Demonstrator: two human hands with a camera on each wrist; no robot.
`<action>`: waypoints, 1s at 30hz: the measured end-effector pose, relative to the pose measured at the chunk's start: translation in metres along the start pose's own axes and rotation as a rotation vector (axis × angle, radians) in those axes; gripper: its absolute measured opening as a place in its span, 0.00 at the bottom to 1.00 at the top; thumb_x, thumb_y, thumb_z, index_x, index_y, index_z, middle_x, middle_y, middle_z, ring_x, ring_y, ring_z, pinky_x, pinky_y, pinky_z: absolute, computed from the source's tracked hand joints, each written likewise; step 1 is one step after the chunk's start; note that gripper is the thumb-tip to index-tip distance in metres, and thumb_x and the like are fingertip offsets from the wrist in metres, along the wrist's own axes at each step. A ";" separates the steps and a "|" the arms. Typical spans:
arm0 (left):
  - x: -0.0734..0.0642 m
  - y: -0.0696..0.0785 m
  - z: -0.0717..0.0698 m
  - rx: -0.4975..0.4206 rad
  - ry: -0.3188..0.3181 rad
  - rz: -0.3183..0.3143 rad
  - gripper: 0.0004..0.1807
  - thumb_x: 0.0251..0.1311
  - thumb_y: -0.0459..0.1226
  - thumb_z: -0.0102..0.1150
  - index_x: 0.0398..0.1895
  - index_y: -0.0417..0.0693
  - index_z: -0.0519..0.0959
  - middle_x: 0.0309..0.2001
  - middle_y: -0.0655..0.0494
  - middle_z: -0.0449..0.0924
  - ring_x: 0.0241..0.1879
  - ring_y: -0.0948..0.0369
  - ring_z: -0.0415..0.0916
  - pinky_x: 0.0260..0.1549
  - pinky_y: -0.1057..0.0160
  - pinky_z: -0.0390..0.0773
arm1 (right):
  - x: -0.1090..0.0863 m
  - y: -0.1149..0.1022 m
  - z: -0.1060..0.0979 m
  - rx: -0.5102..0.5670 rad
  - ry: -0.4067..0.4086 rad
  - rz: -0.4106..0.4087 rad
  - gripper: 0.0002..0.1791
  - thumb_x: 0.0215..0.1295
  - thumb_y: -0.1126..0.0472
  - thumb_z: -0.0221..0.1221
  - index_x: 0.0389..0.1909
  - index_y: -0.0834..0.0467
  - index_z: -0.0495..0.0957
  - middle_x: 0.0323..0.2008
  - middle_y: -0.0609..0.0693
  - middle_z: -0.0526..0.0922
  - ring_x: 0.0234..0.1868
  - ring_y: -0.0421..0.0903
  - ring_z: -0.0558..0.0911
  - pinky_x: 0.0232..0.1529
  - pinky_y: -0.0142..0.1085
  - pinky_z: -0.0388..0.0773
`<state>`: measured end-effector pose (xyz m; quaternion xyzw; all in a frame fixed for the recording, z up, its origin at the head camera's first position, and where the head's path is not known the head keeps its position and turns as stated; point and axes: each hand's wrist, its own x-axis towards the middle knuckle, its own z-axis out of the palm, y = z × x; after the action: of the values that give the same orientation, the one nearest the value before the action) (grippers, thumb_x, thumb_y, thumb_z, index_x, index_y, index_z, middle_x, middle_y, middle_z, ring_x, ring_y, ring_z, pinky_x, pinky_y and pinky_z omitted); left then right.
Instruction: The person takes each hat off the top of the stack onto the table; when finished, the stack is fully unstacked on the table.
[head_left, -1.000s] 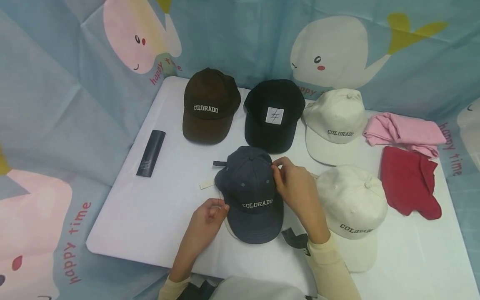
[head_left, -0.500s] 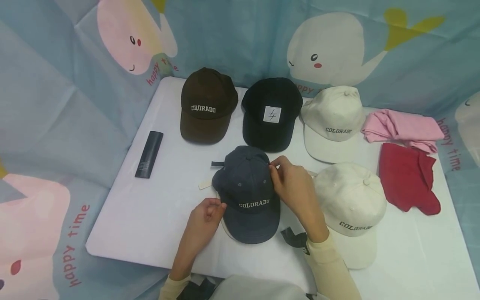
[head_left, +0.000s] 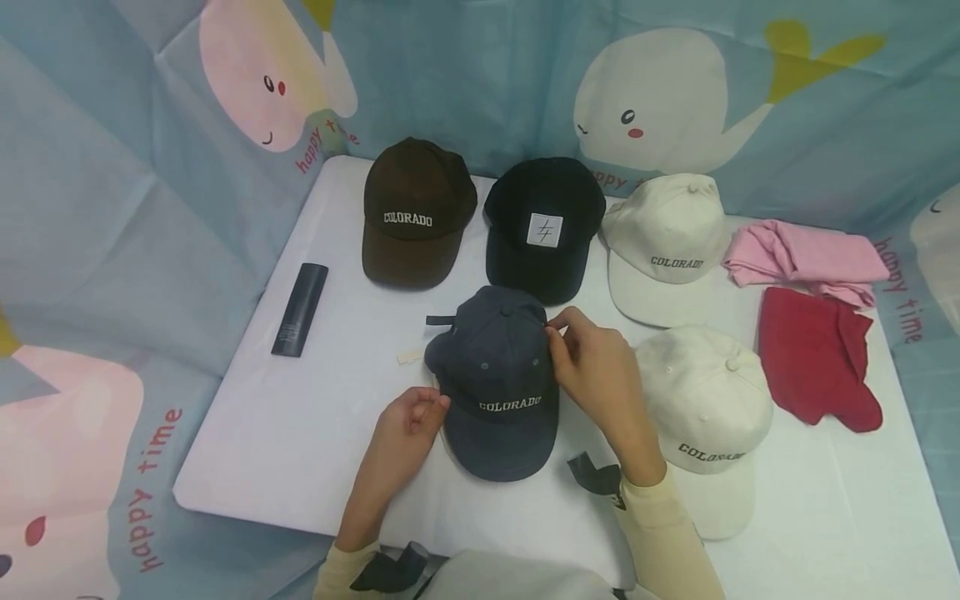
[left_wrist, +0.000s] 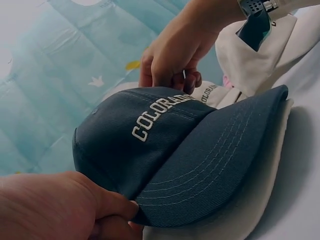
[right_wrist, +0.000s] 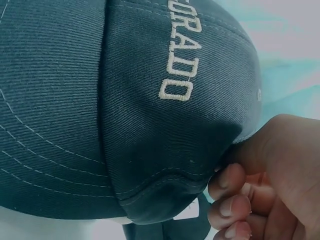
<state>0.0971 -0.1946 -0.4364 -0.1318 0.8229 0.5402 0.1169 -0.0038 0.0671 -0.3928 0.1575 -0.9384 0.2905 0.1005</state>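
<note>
A navy COLORADO baseball cap point(head_left: 502, 358) is at the front middle of the white table, brim toward me. It sits over a cream cap point(left_wrist: 260, 185), whose brim shows below the navy one in the left wrist view. My left hand point(head_left: 405, 425) pinches the navy cap at the left corner of its brim, thumb on top. On the other side, my right hand point(head_left: 600, 367) pinches the lower edge of the crown between thumb and fingers, as the right wrist view shows. A dark strap point(head_left: 440, 320) sticks out at the cap's back left.
Behind stand a brown cap point(head_left: 416, 217), a black cap point(head_left: 543, 225) and a cream cap point(head_left: 667, 250). Another cream cap point(head_left: 705, 408) lies right of my right hand. Folded pink cloth point(head_left: 810, 254) and red cloth point(head_left: 813, 358) are far right. A dark tube point(head_left: 300, 310) lies left.
The navy cap has shifted slightly away from me, with both hands moving along and keeping their hold. The other caps, cloths and tube have stayed in place.
</note>
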 end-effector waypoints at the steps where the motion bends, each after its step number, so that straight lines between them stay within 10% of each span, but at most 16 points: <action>1: 0.000 0.001 0.000 0.000 -0.001 -0.003 0.18 0.78 0.46 0.60 0.54 0.40 0.79 0.26 0.50 0.77 0.28 0.57 0.71 0.27 0.62 0.70 | 0.000 -0.001 -0.001 -0.002 0.001 0.005 0.04 0.75 0.58 0.61 0.43 0.52 0.83 0.16 0.42 0.73 0.16 0.43 0.69 0.18 0.39 0.65; 30: -0.005 -0.018 -0.057 0.028 0.095 -0.041 0.16 0.80 0.40 0.55 0.55 0.35 0.80 0.36 0.46 0.86 0.27 0.60 0.70 0.30 0.63 0.69 | 0.014 -0.035 0.029 0.013 -0.107 -0.118 0.04 0.72 0.59 0.61 0.40 0.47 0.83 0.14 0.41 0.68 0.15 0.42 0.68 0.16 0.37 0.63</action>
<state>0.1053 -0.2538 -0.4279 -0.1724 0.8321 0.5193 0.0907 -0.0067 0.0195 -0.3943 0.2283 -0.9298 0.2811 0.0658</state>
